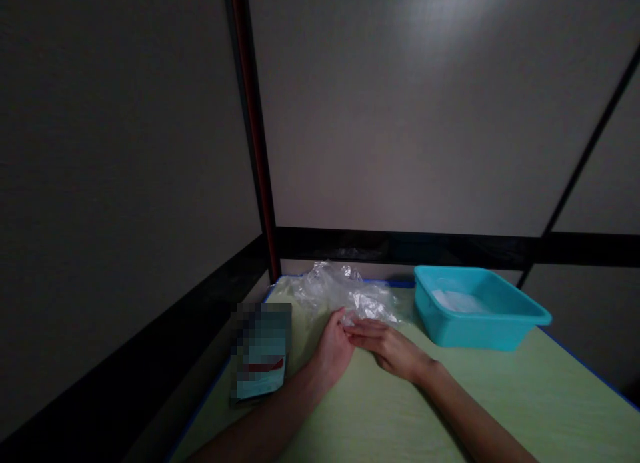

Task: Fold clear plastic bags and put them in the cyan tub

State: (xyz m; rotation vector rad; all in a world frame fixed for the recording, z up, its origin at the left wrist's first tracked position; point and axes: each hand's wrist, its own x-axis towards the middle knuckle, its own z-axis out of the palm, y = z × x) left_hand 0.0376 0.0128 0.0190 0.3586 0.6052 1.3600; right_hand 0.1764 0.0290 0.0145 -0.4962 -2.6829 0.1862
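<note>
A crumpled clear plastic bag spreads over the far part of the green tabletop. At its near edge my two hands meet. My left hand is closed on the edge of the bag, thumb up. From the right, my right hand reaches across, its fingers pressed together against the left fingers at the same edge. The fingertips overlap, so the exact grip on the plastic is partly hidden.
A turquoise plastic basin with something white inside stands to the right. Left of my forearm lies a pale green box-like item, partly blurred out. The green tabletop has blue edges and meets grey wall panels behind.
</note>
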